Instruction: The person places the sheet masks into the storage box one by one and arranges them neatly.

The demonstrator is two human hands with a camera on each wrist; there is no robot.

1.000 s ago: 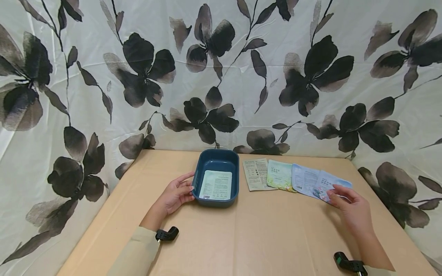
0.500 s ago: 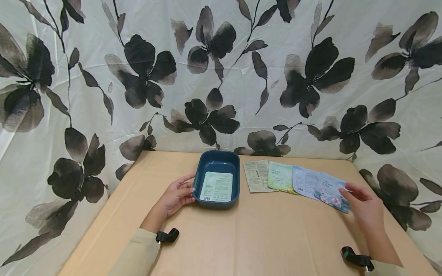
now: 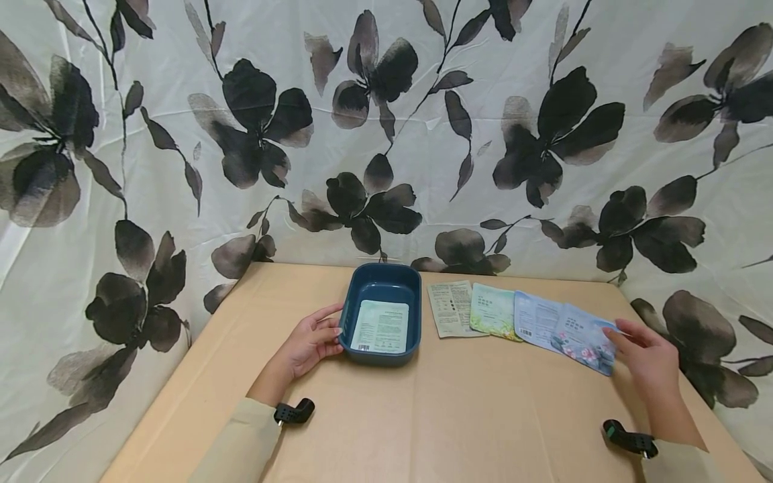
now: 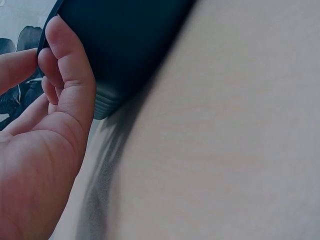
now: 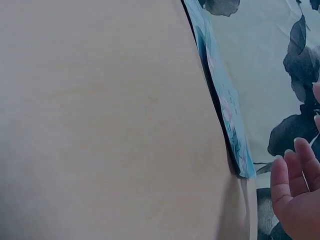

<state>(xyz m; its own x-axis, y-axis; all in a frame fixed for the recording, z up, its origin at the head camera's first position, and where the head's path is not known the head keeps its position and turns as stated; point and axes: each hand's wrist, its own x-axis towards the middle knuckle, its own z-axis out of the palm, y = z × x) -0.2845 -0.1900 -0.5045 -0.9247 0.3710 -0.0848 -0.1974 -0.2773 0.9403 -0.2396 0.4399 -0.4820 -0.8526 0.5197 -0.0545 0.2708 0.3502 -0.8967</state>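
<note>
A dark blue plastic box [image 3: 386, 288] stands at the table's middle, with a pale green sheet mask packet [image 3: 380, 327] flat inside. My left hand [image 3: 311, 345] holds the box's left side at the rim; in the left wrist view some fingers [image 4: 70, 65] curl against the outer wall. To the right lies a row of overlapping packets: grey-beige [image 3: 450, 310], green [image 3: 495, 310], light blue [image 3: 536, 318] and a blue flowered one [image 3: 584, 339] at the end. Beside that last packet hovers my right hand [image 3: 651, 359], fingers loose; the right wrist view shows them apart from it.
The box and packets sit on a light wooden table [image 3: 459, 416]. Behind it hangs a white curtain [image 3: 435, 154] with dark flowers. Both wrists wear black cameras, the left camera [image 3: 294, 411] and the right camera [image 3: 629, 439].
My right hand has drawn away to the right from the blue flowered packet, which now lies uncovered at the row's end. The left hand keeps its place at the box.
</note>
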